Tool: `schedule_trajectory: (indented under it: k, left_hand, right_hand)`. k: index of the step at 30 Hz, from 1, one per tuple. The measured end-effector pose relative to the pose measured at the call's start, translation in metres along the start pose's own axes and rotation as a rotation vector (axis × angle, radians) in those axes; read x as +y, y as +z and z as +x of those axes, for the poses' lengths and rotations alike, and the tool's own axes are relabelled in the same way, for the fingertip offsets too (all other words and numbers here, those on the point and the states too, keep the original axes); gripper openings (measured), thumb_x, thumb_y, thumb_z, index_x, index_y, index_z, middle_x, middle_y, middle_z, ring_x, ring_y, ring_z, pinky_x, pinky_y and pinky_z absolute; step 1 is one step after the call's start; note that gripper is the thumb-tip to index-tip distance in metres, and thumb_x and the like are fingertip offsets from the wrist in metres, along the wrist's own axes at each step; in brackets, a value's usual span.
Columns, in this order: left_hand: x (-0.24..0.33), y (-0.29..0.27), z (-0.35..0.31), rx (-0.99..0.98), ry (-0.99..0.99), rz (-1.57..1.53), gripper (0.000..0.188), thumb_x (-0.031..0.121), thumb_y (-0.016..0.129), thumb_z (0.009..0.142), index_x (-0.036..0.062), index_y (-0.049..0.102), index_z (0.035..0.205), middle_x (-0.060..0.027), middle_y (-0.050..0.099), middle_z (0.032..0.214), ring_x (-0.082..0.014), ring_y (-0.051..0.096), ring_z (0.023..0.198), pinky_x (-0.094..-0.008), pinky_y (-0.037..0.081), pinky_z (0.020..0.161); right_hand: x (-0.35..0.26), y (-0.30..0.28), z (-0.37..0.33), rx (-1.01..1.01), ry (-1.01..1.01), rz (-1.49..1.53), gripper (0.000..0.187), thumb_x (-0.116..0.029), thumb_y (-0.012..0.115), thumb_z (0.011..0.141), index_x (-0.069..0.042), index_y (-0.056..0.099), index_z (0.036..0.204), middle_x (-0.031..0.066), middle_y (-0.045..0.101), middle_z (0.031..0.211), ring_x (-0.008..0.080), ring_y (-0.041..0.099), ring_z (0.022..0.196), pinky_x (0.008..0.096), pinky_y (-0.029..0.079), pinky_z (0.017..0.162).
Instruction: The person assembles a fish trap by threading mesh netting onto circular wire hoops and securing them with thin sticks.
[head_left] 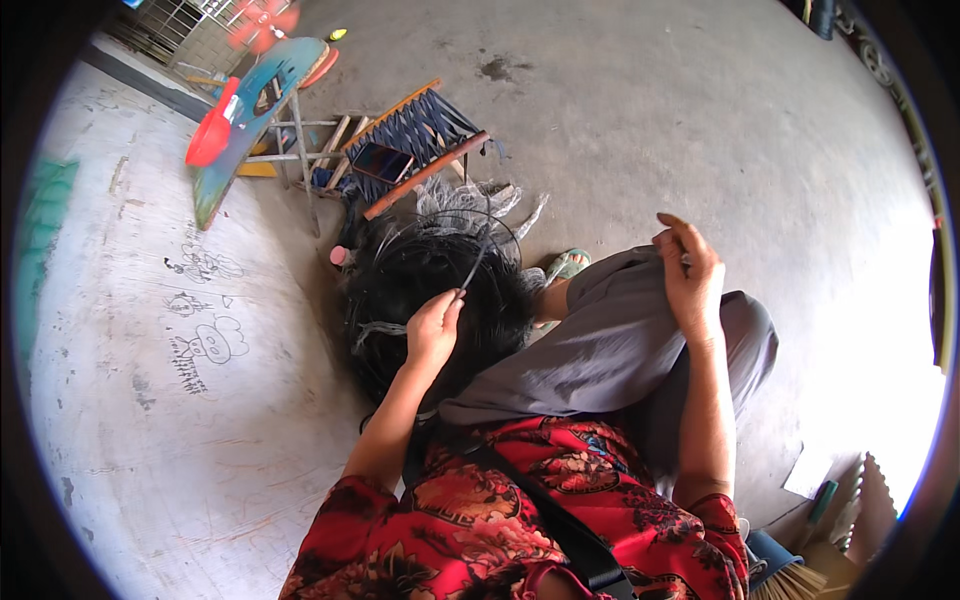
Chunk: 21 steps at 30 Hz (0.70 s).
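Observation:
My left hand (pixel 432 330) is closed in a pinch on a thin dark strip (pixel 474 270). The strip rises from the fingers toward the far side of a heap of black strands (pixel 420 285). That heap lies at my left, beside my leg. Over my right knee my right hand (pixel 692 275) is raised, its fingers partly bent and apart, and I see nothing held in it. Pale, see-through plastic (pixel 455 200) lies crumpled at the heap's far edge.
Beyond the heap stands a low stool with a woven dark seat (pixel 430 130), a phone (pixel 382 162) on it. A worn blue board (pixel 260 110) on legs carries a red scoop-like thing (pixel 212 130). A white wall with drawings (pixel 215 340) runs along the left. A broom (pixel 795 580) lies lower right.

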<state>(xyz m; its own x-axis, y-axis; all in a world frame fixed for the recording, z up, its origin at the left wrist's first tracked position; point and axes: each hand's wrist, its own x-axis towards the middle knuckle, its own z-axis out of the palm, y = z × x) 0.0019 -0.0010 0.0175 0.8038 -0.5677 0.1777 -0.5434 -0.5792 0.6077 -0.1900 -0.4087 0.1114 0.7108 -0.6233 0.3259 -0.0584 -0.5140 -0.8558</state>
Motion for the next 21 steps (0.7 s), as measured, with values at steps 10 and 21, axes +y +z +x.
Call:
schedule_trajectory:
  k: [10,21]
  left_hand:
    - [0.242,-0.008,-0.012,-0.193,0.612,-0.102,0.033,0.007,0.084,0.095,0.0074,0.077,0.126,-0.0069,0.079,0.088,-0.0283,0.076,0.073,-0.0393,0.062,0.066]
    - [0.322,0.02,0.022,-0.365,0.399,-0.785,0.062,0.018,0.064,0.115,0.0059,0.038,0.17,-0.008,0.068,0.113,-0.017,0.068,0.093,-0.0338,0.056,0.084]
  right_hand:
    - [-0.08,-0.017,-0.017,-0.033,0.355,1.207,0.047,-0.03,0.051,0.122,0.002,0.057,0.155,0.0136,0.074,0.098,0.0205,0.071,0.084,0.0331,0.058,0.079]
    - [-0.088,-0.032,-0.043,-0.122,0.141,0.978,0.033,-0.016,0.075,0.11,0.0,0.07,0.139,0.0068,0.075,0.129,0.0121,0.068,0.117,0.03,0.056,0.103]
